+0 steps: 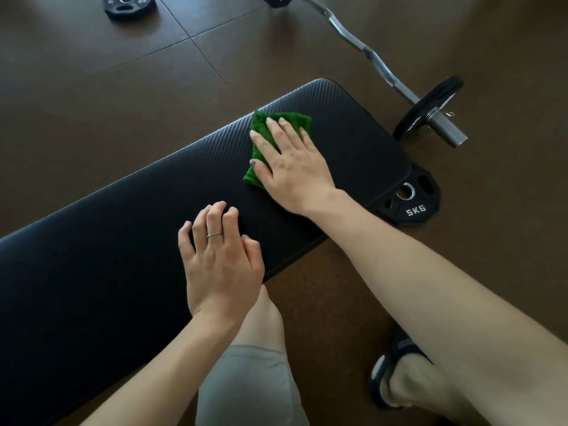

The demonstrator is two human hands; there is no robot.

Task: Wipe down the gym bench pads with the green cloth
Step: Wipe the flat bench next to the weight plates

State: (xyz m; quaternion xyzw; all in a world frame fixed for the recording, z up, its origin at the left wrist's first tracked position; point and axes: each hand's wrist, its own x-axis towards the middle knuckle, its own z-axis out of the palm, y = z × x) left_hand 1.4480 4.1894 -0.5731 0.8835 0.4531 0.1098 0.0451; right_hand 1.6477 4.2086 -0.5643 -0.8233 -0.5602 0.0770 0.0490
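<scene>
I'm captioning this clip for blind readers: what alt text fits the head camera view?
A person's right hand presses a green cloth flat on a black gym bench pad, while the left hand rests on the pad. A curl bar and a 5KG weight plate lie on the brown floor.

The right hand [289,161] covers most of the green cloth [261,133]. The bench pad [123,226] is cut by the left edge and hides part of the 5KG plate [412,201]. The top edge cuts another plate [129,6].
</scene>
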